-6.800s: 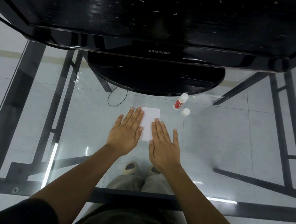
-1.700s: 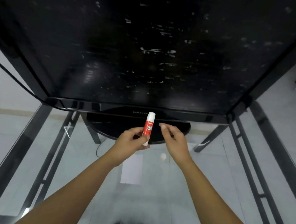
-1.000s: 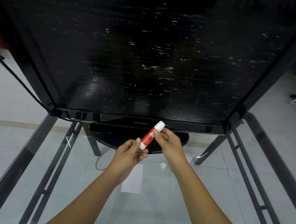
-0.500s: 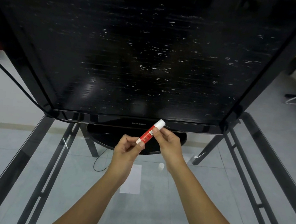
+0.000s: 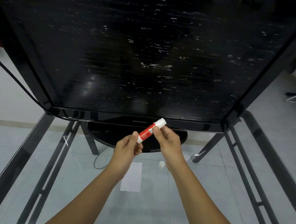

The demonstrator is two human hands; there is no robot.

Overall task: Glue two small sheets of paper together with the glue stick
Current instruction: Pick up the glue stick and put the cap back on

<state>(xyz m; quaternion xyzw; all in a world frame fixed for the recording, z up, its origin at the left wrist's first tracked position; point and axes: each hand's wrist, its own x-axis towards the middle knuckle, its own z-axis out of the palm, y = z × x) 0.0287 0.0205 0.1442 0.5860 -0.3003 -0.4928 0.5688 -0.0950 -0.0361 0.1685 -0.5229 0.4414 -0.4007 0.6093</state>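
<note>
We held the glue stick (image 5: 150,131) up in both hands, above the glass table (image 5: 211,193) and just in front of the monitor's (image 5: 148,57) lower edge. The stick was tilted, with its upper white end toward the right and its lower white end toward the left, and the red label lay between them.

Our left hand (image 5: 127,150) pinched the lower end between thumb and curled fingers. Our right hand (image 5: 170,141) gripped the stick higher up, with fingertips on the label just below the upper white end. Both hands were clenched on the stick, and neither touched the table.

The paper (image 5: 131,179) lay flat on the glass, below and between our wrists, with its upper left corner hidden behind our left wrist. We could not tell whether it was one sheet or two stacked. A small white cap (image 5: 161,164) stood on the glass just to the right of the paper, near our right wrist and apart from the stick.

The monitor was dark and its screen was streaked with pale marks. Its oval black stand (image 5: 105,132) rested on the table behind our hands. A thin black cable (image 5: 97,161) looped on the far side of the paper, to its left. Through the glass we saw the table's black legs and a pale tiled floor.
</note>
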